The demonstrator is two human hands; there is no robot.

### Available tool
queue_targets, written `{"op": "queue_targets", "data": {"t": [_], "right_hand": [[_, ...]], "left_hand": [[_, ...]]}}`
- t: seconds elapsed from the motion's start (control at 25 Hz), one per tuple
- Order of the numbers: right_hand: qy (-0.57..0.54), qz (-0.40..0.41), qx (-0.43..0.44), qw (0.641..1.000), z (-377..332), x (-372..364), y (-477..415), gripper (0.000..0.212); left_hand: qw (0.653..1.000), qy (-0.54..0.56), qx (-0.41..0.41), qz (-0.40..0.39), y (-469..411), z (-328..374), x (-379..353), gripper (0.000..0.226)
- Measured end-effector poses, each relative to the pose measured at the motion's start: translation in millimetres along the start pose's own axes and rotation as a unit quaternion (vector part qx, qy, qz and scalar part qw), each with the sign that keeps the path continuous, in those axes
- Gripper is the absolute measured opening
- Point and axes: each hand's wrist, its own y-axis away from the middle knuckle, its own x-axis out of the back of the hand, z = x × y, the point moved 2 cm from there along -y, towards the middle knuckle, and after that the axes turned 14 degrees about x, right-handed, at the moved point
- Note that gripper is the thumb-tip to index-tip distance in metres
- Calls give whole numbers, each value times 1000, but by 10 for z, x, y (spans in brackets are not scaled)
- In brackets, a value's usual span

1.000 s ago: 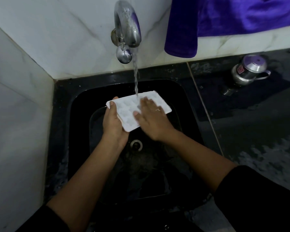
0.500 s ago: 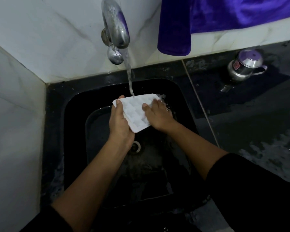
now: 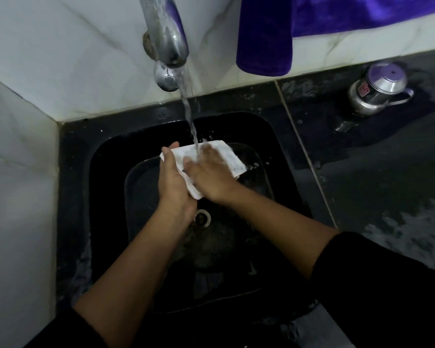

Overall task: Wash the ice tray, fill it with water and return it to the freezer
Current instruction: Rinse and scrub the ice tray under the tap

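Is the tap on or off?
On: a stream of water falls from the tap onto the white ice tray held over the black sink.

The scene is dimly lit; the black sink is lost in shadow, glints are seen on the tap, and edges are bowed by wide-angle distortion.

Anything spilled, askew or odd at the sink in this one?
Nothing serious: water splashes off the tilted ice tray into the sink, and the counter beside it looks wet in patches.
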Motion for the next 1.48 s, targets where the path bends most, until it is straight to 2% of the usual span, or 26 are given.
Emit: {"op": "queue_targets", "data": {"t": [0.08, 0.2, 0.28, 0.44, 0.48, 0.6, 0.68, 0.8, 0.84, 0.92, 0.96, 1.04, 1.16, 1.24, 1.32, 1.4, 1.48], "right_hand": [[10, -14, 54, 998, -23, -43, 9, 67], [47, 16, -20, 999, 337, 133, -322, 61], [52, 29, -44, 997, 296, 103, -343, 64], [48, -15, 49, 998, -49, -73, -128, 68], [47, -11, 42, 998, 65, 32, -226, 65], [8, 40, -99, 994, 398, 244, -460, 64], [25, 39, -33, 998, 221, 140, -388, 63], [16, 5, 55, 998, -33, -44, -146, 73], [7, 21, 39, 999, 51, 28, -208, 80], [32, 44, -45, 998, 300, 110, -370, 94], [54, 32, -67, 996, 319, 104, -365, 91], [66, 2, -45, 997, 135, 11, -262, 81], [56, -43, 39, 997, -3, -92, -150, 86], [86, -25, 4, 996, 226, 69, -331, 85], [121, -30, -32, 992, 316, 118, -432, 71], [106, -41, -7, 993, 138, 2, -317, 64], [67, -30, 23, 997, -44, -55, -150, 67]], "left_hand": [[1000, 8, -11, 3, -13, -5, 10, 36], [999, -7, -6, -38, -28, -119, -28, 43], [999, -2, -7, -32, -29, -77, -20, 48], [1000, 13, -13, -10, 17, 9, 8, 45], [1000, 12, 1, -16, 7, -33, -1, 47], [998, 13, 20, -55, -7, -170, 11, 54], [999, 18, -7, -32, -8, -77, 43, 51], [1000, 16, -19, -16, -5, 32, 90, 49], [1000, 5, -17, -17, -16, 9, 107, 50], [999, -1, -2, -33, -22, -89, 132, 53], [999, 3, 6, -36, -7, -100, 127, 53], [999, 13, -4, -32, 4, -32, 131, 52], [1000, 17, -14, -20, 16, 12, 117, 47], [1000, 1, -2, -19, 2, -93, 99, 44], [1000, 1, 4, -28, -14, -112, 87, 49], [999, 20, -6, -25, -47, -15, 111, 54], [999, 31, -15, -20, -37, 50, 129, 49]]}}
